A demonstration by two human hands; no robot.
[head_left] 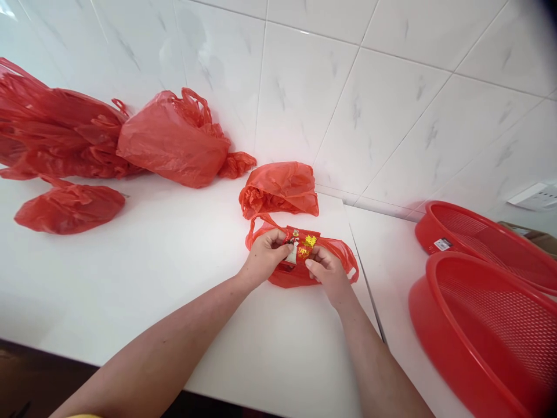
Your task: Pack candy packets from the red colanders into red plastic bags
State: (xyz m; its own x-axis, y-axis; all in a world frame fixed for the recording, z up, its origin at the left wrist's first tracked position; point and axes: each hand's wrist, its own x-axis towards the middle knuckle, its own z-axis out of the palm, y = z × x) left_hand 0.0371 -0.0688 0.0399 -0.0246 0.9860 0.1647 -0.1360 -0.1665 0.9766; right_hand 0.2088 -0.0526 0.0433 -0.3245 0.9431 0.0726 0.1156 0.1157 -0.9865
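A small red printed packet (303, 242) with yellow lettering is held between my two hands. My left hand (266, 252) pinches its left side, thumb on the front. On the lower right edge, the thumb and fingers of my right hand (326, 268) close round it. Beneath the packet an open red plastic bag (293, 278) lies on the white table (183, 278), its handles spread to either side. What the bag contains is mostly hidden by my hands and the packet. Just behind it rests a folded red plastic bag (285, 183).
Several filled red plastic bags (174, 139) lean along the tiled wall at the left. A smaller red bag (72, 209) lies in front of them. Two red mesh baskets (444, 290) stand at the right, past a gap between table tops. A wall socket (537, 196) is beyond.
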